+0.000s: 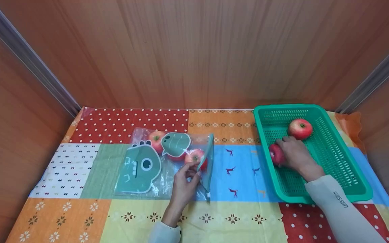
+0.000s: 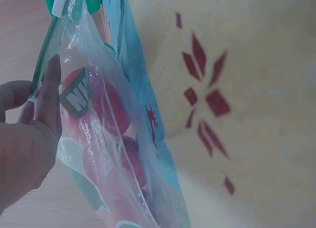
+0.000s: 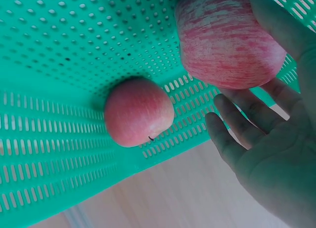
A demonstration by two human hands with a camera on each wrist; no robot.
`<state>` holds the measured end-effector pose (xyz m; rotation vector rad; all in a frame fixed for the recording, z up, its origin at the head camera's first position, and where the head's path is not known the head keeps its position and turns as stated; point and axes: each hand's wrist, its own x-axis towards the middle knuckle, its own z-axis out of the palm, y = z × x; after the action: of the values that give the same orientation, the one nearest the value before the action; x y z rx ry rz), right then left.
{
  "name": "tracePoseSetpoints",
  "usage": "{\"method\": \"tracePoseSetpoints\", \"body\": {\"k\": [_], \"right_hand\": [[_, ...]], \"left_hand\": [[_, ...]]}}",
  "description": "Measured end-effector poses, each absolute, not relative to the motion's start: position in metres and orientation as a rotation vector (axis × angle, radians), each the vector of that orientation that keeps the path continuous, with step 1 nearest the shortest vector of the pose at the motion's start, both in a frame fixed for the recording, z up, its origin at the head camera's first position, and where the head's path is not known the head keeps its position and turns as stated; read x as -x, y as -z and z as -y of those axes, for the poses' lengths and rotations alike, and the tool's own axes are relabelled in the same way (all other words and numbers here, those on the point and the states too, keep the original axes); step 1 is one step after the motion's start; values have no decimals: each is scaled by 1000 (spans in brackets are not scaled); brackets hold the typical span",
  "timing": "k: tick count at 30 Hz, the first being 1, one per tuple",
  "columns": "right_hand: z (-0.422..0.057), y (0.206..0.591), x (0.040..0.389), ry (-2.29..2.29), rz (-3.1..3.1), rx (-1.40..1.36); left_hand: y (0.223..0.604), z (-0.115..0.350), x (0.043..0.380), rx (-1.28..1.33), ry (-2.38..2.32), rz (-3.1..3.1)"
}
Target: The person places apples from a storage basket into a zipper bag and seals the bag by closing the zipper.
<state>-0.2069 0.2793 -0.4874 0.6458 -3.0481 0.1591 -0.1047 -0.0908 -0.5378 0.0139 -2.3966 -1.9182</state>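
In the head view my left hand pinches the open edge of a clear zip bag printed with green cartoon creatures. The bag lies flat on the cloth with several red apples inside, among them one apple near its far side. A white slider shows on the green zip strip in the left wrist view. Inside the green basket, my right hand grips a red apple by the left wall, thumb on one side and fingers on the other. Another apple sits in the basket's far part.
A patchwork cloth covers the table. Wooden panels enclose it at the back and both sides. The blue patch separates bag and basket. Behind the basket's right side, an orange flap sticks out near the panel.
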Motion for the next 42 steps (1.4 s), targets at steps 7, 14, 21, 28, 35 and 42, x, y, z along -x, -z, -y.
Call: {"method": "tracePoseSetpoints", "body": {"k": [7,14,21,28,35,42], "right_hand": [[-278,487,204,-142,3077,-651],[-275,483,202,-103,3097,-690],[-277,478,200,-93,3111,-784],[-286,467,193,-260,3240,-773],[-289,456,188,-327,3282,-730],[-292,441,177,-445,3162,-654]], "left_hand": [[537,92,104,4,1919,2396],[538,93,103,13,1929,2376],[537,92,103,19,1918,2376],[536,93,104,24,1905,2398],[535,93,105,22,1924,2391],[536,93,105,37,1929,2365]]}}
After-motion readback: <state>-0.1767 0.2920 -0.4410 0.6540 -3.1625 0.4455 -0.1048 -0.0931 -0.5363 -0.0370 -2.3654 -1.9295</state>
